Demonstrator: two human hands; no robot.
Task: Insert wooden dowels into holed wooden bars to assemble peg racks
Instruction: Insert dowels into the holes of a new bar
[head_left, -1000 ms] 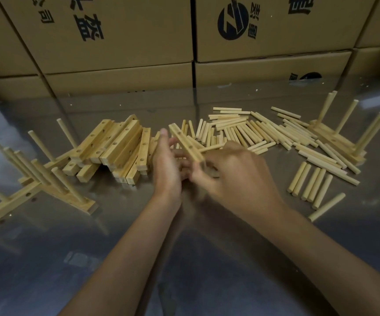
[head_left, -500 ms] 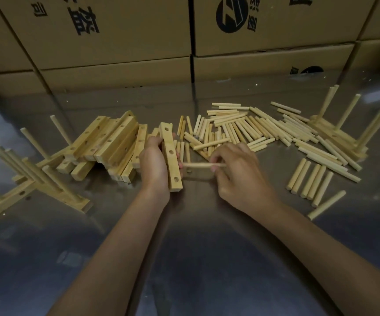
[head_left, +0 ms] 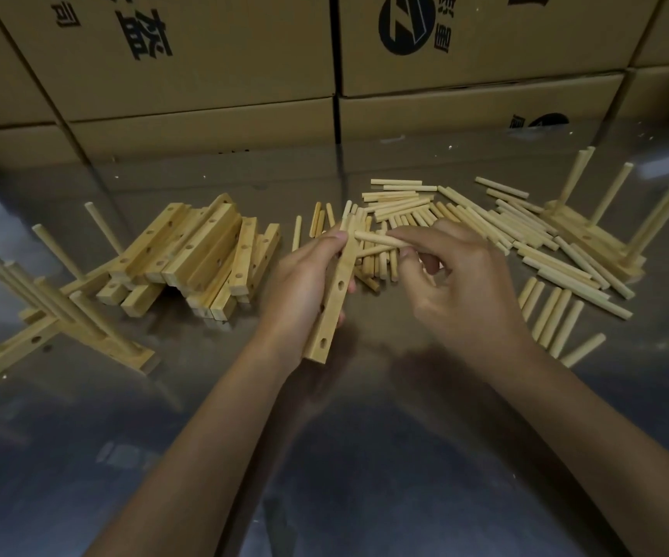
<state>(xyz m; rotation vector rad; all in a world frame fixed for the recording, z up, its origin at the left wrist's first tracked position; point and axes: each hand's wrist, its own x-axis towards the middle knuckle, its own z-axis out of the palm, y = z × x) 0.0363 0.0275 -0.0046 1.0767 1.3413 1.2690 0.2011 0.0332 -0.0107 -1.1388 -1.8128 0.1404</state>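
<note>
Dowel [head_left: 381, 240] raised to bar [head_left: 335, 291]; entry hidden

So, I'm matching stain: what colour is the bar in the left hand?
Pale yellowish natural wood, unpainted, on the bar; the head view shows it.

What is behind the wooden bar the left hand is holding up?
Behind the holed bar lies a pile of loose dowels on the shiny table. The bar, the left hand and the right hand, which holds one dowel, cover some of the pile.
</note>
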